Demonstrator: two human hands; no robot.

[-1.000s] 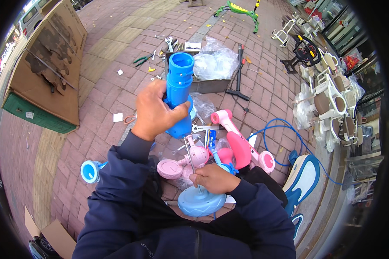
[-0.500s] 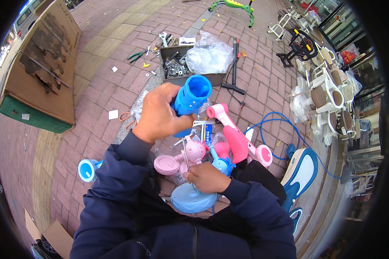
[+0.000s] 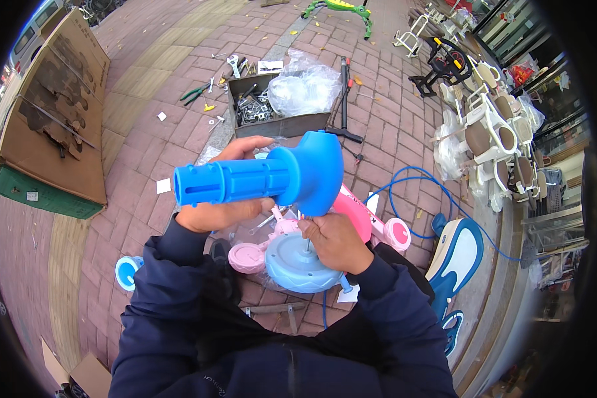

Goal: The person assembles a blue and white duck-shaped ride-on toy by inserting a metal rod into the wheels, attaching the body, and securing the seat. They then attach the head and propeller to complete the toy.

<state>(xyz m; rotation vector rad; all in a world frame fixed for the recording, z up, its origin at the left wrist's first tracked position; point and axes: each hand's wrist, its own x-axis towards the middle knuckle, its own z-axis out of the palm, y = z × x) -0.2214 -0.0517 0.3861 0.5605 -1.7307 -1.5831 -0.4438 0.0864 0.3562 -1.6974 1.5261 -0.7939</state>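
My left hand [image 3: 222,215] grips a bright blue plastic tube part [image 3: 245,179], which lies sideways with its slotted narrow end to the left and its rounded, wider end to the right. Just under that wider end, my right hand [image 3: 341,244] is closed round a thin metal rod [image 3: 308,245]. The rod stands up from a light blue round wheel [image 3: 302,268] tilted between my knees. Whether the rod's upper end touches the blue part is hidden. Behind the wheel lie a pink wheel [image 3: 247,257] and a pink frame with its own wheel [image 3: 397,233].
A metal toolbox [image 3: 282,125] of loose hardware and clear plastic stands ahead. Beside it lie pliers [image 3: 194,94] and a black hand pump [image 3: 344,99]. A large cardboard box [image 3: 53,126] is at the left; white-and-brown seats [image 3: 491,142] and a blue hose [image 3: 395,189] are at the right.
The blue part has swung from upright, opening up, to sideways, with its slotted end to the left. My right hand and the light blue wheel have risen toward it.
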